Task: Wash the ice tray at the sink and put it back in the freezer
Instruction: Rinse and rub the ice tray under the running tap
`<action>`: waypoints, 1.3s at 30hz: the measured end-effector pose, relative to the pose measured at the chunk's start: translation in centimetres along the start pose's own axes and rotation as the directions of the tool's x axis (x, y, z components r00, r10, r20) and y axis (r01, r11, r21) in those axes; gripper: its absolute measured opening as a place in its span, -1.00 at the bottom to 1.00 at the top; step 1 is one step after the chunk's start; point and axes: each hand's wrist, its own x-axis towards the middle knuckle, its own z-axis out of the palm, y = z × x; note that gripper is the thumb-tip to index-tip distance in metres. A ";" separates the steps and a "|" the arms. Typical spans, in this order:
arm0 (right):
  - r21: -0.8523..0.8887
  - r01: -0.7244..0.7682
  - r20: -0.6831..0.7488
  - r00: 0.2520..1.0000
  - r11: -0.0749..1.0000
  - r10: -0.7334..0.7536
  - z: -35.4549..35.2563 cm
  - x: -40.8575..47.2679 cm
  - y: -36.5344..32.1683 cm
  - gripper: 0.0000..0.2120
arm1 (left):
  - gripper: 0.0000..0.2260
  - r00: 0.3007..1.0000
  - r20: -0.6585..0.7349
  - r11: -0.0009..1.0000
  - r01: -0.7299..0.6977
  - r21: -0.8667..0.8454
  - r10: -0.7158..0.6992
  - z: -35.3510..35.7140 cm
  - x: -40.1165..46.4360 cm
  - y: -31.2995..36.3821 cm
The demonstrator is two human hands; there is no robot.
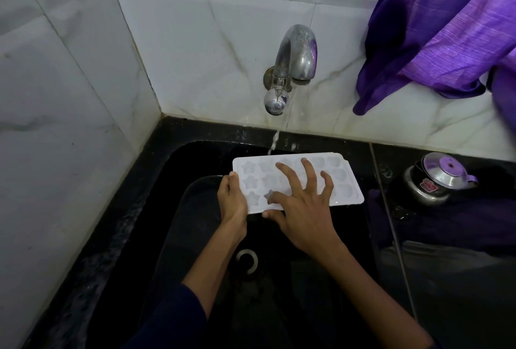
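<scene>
1. Head camera looks down on the ice tray (300, 178), a white one with star and shell moulds, held level over the back half of the black sink (167, 237), moulds facing up.
2. Her left hand (231, 203) grips the tray's left short edge, fingers curled under it and thumb on the rim.
3. Her right hand (304, 209) lies on top of the tray with fingers spread and nearly straight, fingertips in the moulds; it looks like rubbing rather than holding.
4. Water (275, 142) runs from the tap (296, 58) on the back wall and lands at the tray's far edge, so I would say the washing is well under way but not finished.
5. I see no soap or sponge, and cannot tell how clean the moulds are.
6. Left to do, by my reckoning: finish rinsing, shake the tray off, shut the tap and carry it to the freezer, which is not in sight.
7. On the worktop at the sink's right edge stands a small steel kettle (438, 178); a purple cloth (435, 27) hangs above the back right corner.
</scene>
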 end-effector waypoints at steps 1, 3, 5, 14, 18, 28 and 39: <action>0.002 0.002 0.007 1.000 1.000 -0.002 0.0 0.0 0.0 -0.75 | -0.73 1.000 0.001 1.000 0.007 0.003 -0.007 0.0 -0.1 -0.1; 0.008 -0.009 0.018 1.000 1.000 0.008 0.1 -0.2 0.1 -0.72 | -0.73 1.000 0.007 1.000 0.014 -0.006 -0.014 -0.1 -0.1 -0.1; -0.007 -0.013 0.031 0.999 1.000 0.013 0.2 -0.6 0.3 -0.70 | -0.73 1.000 0.013 1.000 0.016 -0.014 -0.016 -0.1 -0.2 -0.1; 0.244 -0.162 0.191 0.975 0.956 0.116 -0.7 0.7 2.5 -0.67 | -0.74 0.996 0.089 1.000 0.007 0.028 -0.010 -0.3 -1.3 -0.9; 0.286 -0.171 0.169 0.977 0.943 0.126 -0.6 1.5 2.5 -0.58 | -0.73 0.993 0.121 0.999 0.004 0.052 -0.010 -0.1 -1.7 -1.1; 0.036 -0.027 0.035 0.999 0.999 0.026 0.9 3.9 0.0 -0.20 | -0.69 0.987 0.156 0.994 -0.063 0.092 0.048 -0.1 -1.7 -1.3; 0.025 0.004 -0.053 0.999 1.000 -0.002 1.3 4.4 -0.9 -0.45 | -0.70 0.992 0.122 0.993 -0.021 0.114 0.007 -0.3 -1.8 -1.2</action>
